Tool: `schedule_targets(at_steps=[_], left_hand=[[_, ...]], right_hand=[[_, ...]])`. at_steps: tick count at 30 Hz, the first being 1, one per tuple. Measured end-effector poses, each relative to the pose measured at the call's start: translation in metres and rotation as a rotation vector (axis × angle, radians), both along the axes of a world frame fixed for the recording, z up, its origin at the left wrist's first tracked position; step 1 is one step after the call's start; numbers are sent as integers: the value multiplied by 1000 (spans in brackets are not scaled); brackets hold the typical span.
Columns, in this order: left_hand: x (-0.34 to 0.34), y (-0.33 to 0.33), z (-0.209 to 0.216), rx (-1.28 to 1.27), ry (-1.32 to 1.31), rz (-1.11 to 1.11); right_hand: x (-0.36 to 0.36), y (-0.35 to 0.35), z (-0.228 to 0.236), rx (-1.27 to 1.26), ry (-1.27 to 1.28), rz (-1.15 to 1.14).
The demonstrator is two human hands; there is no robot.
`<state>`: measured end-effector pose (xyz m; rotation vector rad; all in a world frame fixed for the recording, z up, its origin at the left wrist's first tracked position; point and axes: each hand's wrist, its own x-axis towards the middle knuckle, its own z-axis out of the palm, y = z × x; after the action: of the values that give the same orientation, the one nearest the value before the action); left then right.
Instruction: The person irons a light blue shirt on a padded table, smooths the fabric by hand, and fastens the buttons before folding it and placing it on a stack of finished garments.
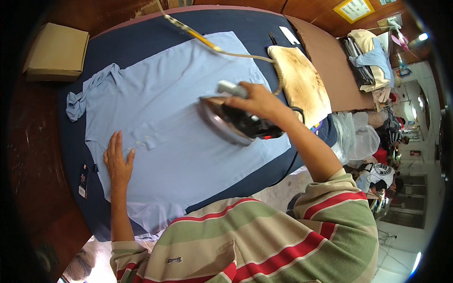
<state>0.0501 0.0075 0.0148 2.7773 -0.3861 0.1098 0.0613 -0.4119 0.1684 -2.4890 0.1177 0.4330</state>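
Observation:
A light blue shirt [188, 85] lies spread over a dark navy ironing surface [137, 49], with wrinkles toward its upper left. My right hand [259, 101] is closed round the handle of an iron [226, 120], whose soleplate is over the middle of the shirt; slight blur surrounds it. Whether the iron presses on the cloth or hovers cannot be told. Flat on the shirt at the left lies my left hand [118, 158], fingers stretched and thumb apart, beside a few small buttons [143, 140]. A dark hang tag [83, 181] is left of that hand.
A cardboard box [57, 53] stands at the far left. A scorched cream cloth pad [300, 82] lies right of the shirt, near folded garments [370, 61]. The iron's hose [198, 37] arches over the shirt. Clear plastic bags [356, 137] and people at work appear farther right.

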Motion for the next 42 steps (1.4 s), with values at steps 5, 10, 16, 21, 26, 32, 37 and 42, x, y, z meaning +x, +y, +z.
schedule_targets(at_steps=[5,10,16,21,26,32,37,42], left_hand=[[4,12,-6,107,0,15],[1,8,-6,170,-57,34],[10,-47,17,-73,-192,-166],[41,-210,36,-304,-164,-498],[76,-339,22,-335,-168,-578],[98,-391,6,-229,-60,-515],[99,-403,5,-215,-52,-522],[103,-406,-1,-245,-47,-513]], right_hand=[[-8,-70,3,-172,-77,-404],[-9,-119,-2,-322,-70,-487],[-51,-117,13,-197,-65,-474],[-86,-109,24,-86,98,-461],[-106,-117,35,-110,104,-373],[-122,-145,47,-160,103,-389],[-128,-166,45,-140,83,-373],[-130,-174,46,-140,68,-376]])
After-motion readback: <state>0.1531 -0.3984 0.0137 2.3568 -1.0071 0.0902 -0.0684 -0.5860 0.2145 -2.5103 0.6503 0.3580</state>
